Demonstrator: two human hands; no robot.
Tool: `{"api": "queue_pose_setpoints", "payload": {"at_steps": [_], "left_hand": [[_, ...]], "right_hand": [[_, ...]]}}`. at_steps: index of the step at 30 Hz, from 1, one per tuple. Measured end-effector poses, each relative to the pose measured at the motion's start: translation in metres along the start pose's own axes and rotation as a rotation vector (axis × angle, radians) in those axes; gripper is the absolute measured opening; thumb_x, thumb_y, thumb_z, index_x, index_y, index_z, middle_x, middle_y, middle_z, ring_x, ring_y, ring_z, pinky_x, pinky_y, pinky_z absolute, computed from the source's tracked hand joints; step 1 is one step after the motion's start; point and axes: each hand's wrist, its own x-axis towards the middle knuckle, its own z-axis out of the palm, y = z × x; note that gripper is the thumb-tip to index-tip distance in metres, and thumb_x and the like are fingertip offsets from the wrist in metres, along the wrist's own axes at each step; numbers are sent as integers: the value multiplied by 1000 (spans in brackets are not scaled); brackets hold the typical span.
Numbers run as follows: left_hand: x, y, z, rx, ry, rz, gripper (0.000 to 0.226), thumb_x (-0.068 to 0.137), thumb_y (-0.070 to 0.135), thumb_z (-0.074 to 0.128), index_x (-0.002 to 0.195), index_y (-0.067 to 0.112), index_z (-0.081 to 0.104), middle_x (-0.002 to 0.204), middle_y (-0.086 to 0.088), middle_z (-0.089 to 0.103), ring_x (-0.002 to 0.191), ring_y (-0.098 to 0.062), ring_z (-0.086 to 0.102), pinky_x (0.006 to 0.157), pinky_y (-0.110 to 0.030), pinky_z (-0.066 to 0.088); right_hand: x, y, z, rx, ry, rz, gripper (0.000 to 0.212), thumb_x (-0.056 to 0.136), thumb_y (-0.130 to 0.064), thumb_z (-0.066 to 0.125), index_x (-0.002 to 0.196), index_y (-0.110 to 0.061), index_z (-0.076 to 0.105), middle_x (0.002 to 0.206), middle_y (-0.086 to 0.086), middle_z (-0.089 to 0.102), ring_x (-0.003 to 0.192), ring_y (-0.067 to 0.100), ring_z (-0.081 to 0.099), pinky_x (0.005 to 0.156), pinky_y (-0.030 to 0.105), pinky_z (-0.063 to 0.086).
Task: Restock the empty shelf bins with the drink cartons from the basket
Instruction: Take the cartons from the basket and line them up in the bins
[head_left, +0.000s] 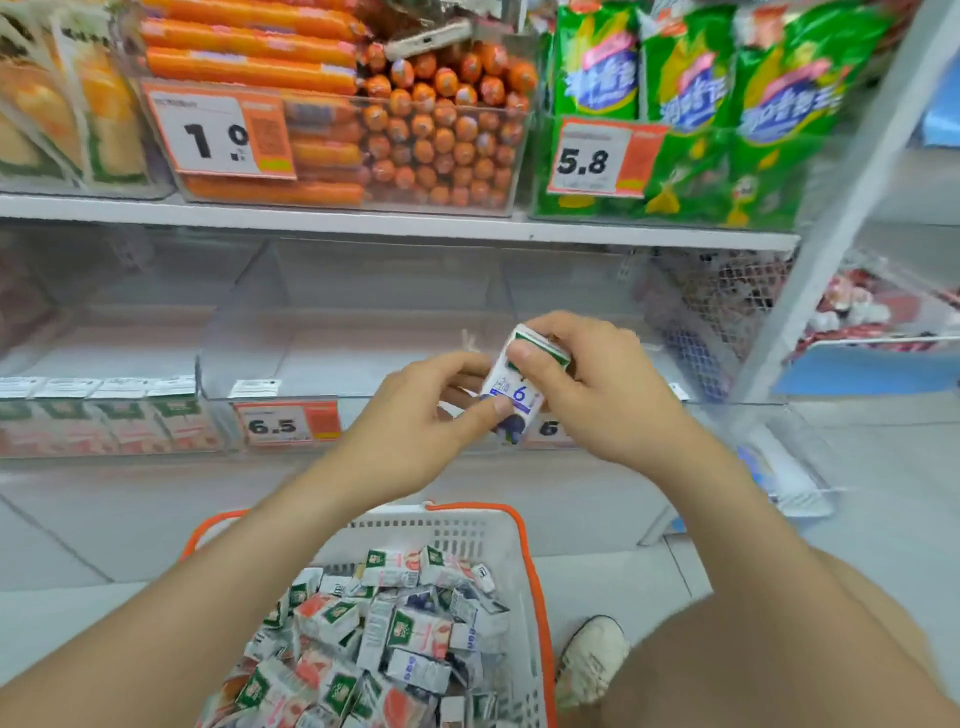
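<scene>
Both my hands hold one small drink carton (517, 387), white with a green top and a blueberry picture, in front of the clear middle shelf bin (332, 364). My left hand (415, 410) pinches its lower end with thumb and fingers. My right hand (587, 374) grips its top end. Below, a white basket with orange handles (457, 525) stands on the floor, piled with several drink cartons (384, 629), some red-pink, some blueberry. The middle bin holds a single carton lying at its front left (254, 388).
The left bin (98, 415) holds a row of red-pink cartons. A price tag reading 6.5 (285, 423) hangs on the middle bin. The upper shelf carries orange sausages (431, 135) and green snack bags (727, 104). A wire mesh basket (727, 306) sits right. My shoe (592, 660) is beside the basket.
</scene>
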Motion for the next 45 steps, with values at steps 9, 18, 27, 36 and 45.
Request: {"api": "queue_pose_setpoints", "payload": {"at_steps": [9, 18, 27, 36, 45], "left_hand": [[61, 10, 103, 630, 96, 340, 29, 93, 24, 48, 115, 16, 65, 118, -4, 61, 111, -31, 55, 93, -46, 47], [71, -22, 137, 920, -20, 231, 52, 86, 13, 62, 136, 20, 53, 132, -5, 54, 119, -32, 50, 98, -43, 39], [68, -32, 123, 690, -80, 310, 51, 92, 3, 57, 142, 13, 55, 138, -5, 57, 128, -28, 50, 109, -40, 41], [3, -65, 69, 554, -16, 371, 32, 84, -2, 48, 99, 17, 70, 100, 2, 65, 96, -25, 60, 84, -42, 52], [-106, -174, 49, 540, -615, -300, 33, 102, 9, 49, 114, 26, 74, 112, 8, 73, 99, -12, 66, 90, -31, 54]], "right_hand": [[-5, 150, -68, -385, 230, 164, 37, 100, -7, 64, 134, -3, 51, 126, 20, 51, 101, 42, 53, 76, 33, 29], [10, 225, -78, -584, -300, 269, 43, 98, -8, 66, 140, -15, 60, 133, 16, 65, 124, 41, 57, 98, 42, 47], [9, 202, -67, -431, -347, 411, 41, 107, -21, 42, 144, -15, 60, 140, 11, 64, 132, 32, 55, 102, 34, 41], [-31, 77, -3, -170, -292, 2, 28, 82, -7, 55, 90, -22, 77, 78, -8, 73, 74, 14, 63, 77, 31, 53], [-80, 55, 153, -314, -1031, -121, 36, 91, -15, 42, 102, -4, 74, 93, 17, 74, 92, 37, 68, 82, 51, 58]]}}
